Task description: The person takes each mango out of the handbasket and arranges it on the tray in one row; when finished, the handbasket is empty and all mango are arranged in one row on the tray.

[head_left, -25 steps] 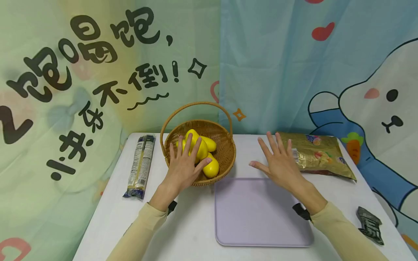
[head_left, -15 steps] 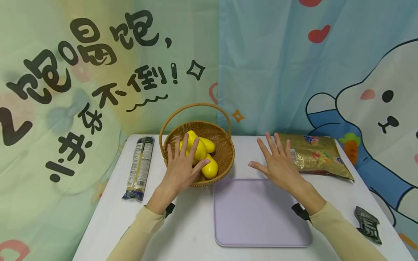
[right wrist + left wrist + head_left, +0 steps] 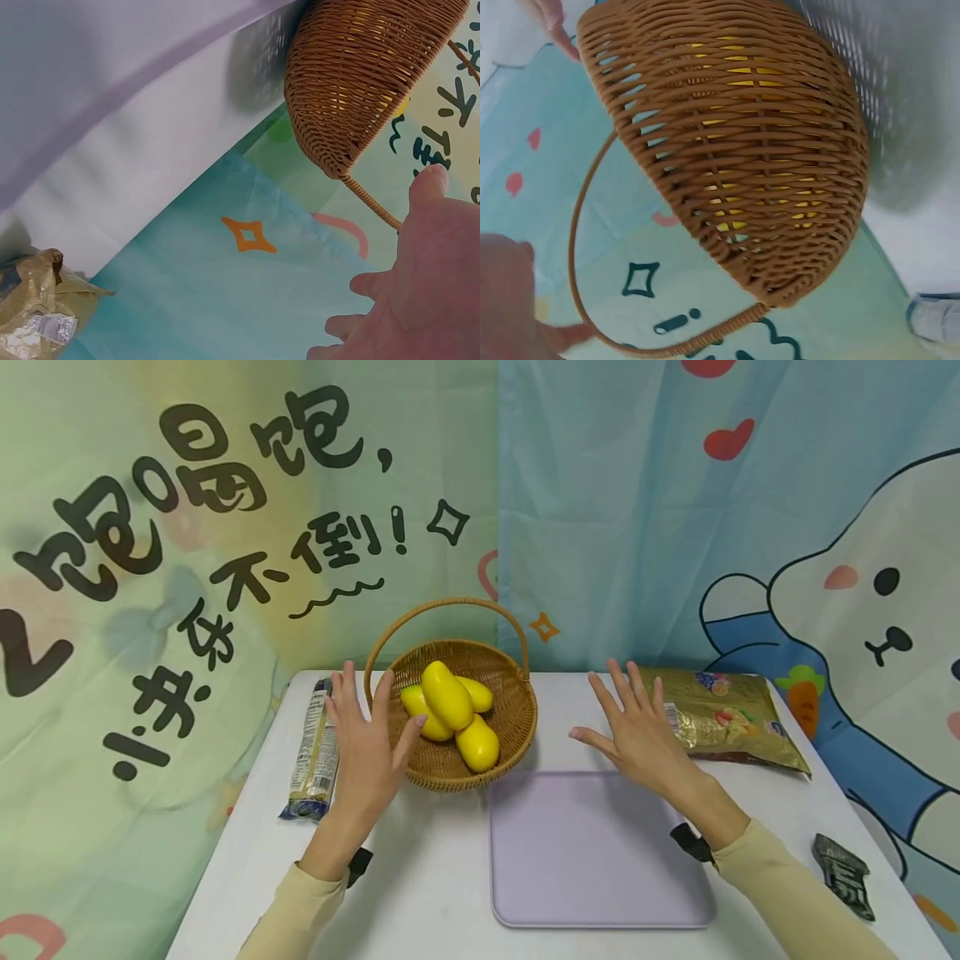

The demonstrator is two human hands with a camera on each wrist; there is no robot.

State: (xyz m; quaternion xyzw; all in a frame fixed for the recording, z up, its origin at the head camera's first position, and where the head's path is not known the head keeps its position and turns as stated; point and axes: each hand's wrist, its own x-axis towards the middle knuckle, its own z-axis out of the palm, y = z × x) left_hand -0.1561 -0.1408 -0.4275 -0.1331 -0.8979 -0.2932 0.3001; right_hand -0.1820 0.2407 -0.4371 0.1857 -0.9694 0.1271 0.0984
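A brown wicker basket (image 3: 517,718) with a tall arched handle holds several smooth yellow mango-like fruits (image 3: 447,695). My left hand (image 3: 367,764), its fingers spread, hovers at the basket's left side with nothing in it. From the head it partly covers a long, narrow packet (image 3: 311,768). My right hand (image 3: 641,735) is also spread and holds nothing. It hangs above the far right part of a lavender tray (image 3: 600,852), near a gold bag (image 3: 738,718). In the left wrist view the basket's woven side (image 3: 757,150) fills the middle.
A small black packet (image 3: 845,877) lies near the right edge of the white-covered table (image 3: 420,877). Printed curtains (image 3: 585,510) hang directly behind the table. The basket's handle (image 3: 450,602) rises in front of them.
My left hand has moved left, away from over the fruits to the basket's left side, uncovering the fruits and partly covering the long packet. The right hand has stayed almost still.
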